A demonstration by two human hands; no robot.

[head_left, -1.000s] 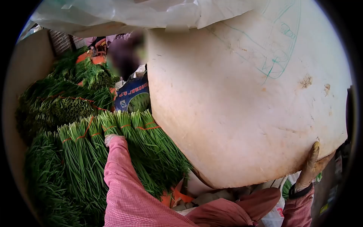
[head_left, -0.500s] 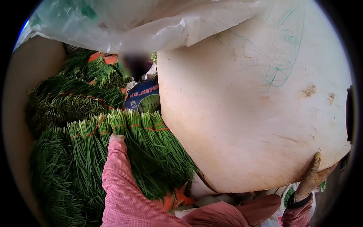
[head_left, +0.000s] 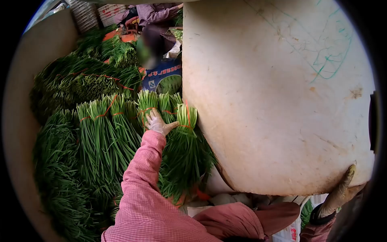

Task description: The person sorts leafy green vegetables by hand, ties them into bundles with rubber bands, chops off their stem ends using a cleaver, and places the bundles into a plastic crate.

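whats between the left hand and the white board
In the head view, a tied bundle of green chives lies between the left hand and the white board.

Board point(head_left: 262, 101): looks matt, mostly smooth; scuffed and stained across the face, rough along the lower edge. Material uncertain. On left hand point(head_left: 156, 123), thin pale glove, wrinkled, rubber- or plastic-like. On right hand point(head_left: 338, 197), brownish covering, dull and soiled; material unclear. Sleeve point(head_left: 141, 185): checked woven cloth, matt, creased. Trousers point(head_left: 231, 220): plain cloth, matt, softly folded. Green bundles point(head_left: 187, 117): fibrous, smooth-stalked, slight sheen on the pale ends. Orange ties point(head_left: 183, 126): narrow, smooth, plastic-looking. Blue printed bag point(head_left: 163, 74): smooth, plastic-looking. Stacked crates point(head_left: 84, 16): slatted, plastic-looking, dull.
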